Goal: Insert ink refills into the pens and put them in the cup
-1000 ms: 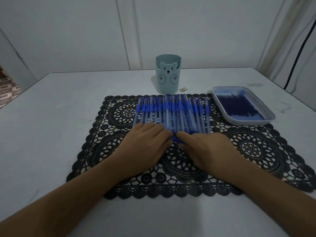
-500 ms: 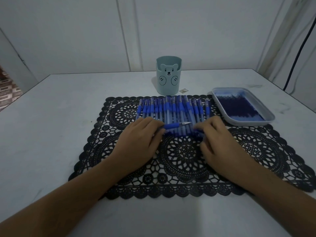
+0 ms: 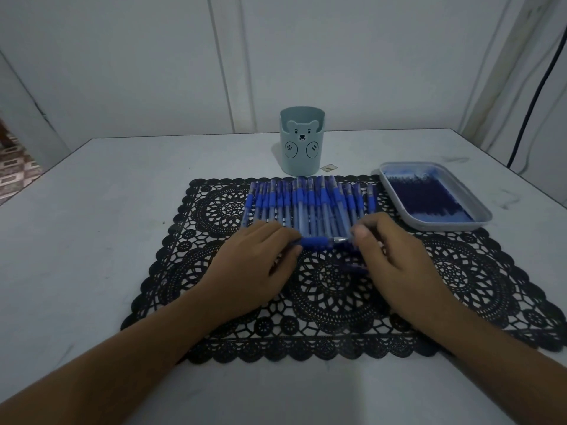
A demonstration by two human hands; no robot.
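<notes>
Over the mat (image 3: 460,271) on the counter (image 3: 122,210), both forearms reach forward; the left hand (image 3: 254,265) grips one end of a crosswise pen (image 3: 316,241), the right hand (image 3: 395,259) pinches its tip.

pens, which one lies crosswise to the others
The pen held between the left hand and right hand lies crosswise; the row behind it points toward the cup.

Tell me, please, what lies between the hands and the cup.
Head view: a row of pens on the mat separates left hand and right hand from the cup.
</notes>
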